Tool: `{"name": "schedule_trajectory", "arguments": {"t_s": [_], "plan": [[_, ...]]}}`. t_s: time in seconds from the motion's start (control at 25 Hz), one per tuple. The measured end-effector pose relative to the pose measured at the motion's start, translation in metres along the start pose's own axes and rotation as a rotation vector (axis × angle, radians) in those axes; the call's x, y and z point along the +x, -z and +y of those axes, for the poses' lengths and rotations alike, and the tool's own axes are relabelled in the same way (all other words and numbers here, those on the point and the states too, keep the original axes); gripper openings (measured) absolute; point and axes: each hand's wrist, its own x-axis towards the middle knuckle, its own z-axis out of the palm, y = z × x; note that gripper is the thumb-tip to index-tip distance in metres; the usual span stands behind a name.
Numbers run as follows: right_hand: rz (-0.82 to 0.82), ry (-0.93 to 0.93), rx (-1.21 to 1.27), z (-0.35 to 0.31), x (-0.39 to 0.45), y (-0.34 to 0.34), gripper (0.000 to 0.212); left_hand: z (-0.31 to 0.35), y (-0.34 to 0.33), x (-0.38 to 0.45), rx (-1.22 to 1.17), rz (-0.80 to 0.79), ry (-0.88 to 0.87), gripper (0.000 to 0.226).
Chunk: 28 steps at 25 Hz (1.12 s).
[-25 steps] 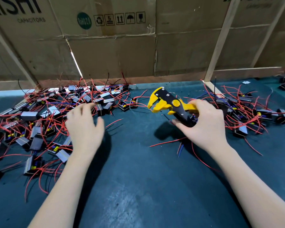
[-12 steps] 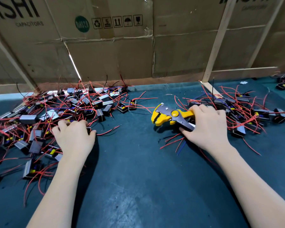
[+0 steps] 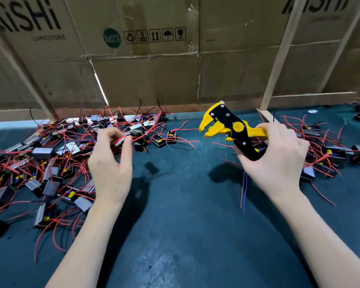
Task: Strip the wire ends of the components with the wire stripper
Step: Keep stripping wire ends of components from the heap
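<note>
My right hand (image 3: 275,163) grips the handles of a yellow and black wire stripper (image 3: 227,125), lifted off the mat with its jaws pointing left. My left hand (image 3: 110,161) is raised over the mat and pinches a small black component (image 3: 119,142) with red wires between thumb and fingers. A large heap of black box components with red wires (image 3: 40,163) lies to the left. A second heap of the same components (image 3: 330,154) lies to the right, behind my right hand. The held component is mostly hidden by my fingers.
Dark green mat (image 3: 185,225) covers the table. Cardboard boxes (image 3: 143,69) stand as a wall along the back edge, with a pale wooden strut (image 3: 276,65) leaning at right. Loose red and blue wire scraps (image 3: 244,190) lie under my right hand.
My left hand has lifted out of the left heap with a component pinched in it. My right hand has raised the wire stripper off the mat.
</note>
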Motion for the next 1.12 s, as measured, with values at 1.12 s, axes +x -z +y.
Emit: {"name": "schedule_trajectory", "arguments": {"t_s": [1.12], "plan": [[-0.117, -0.03, -0.002, 0.005, -0.004, -0.008, 0.05, 0.024, -0.002, 0.005, -0.899, -0.518, 0.759, 0.019]]}}
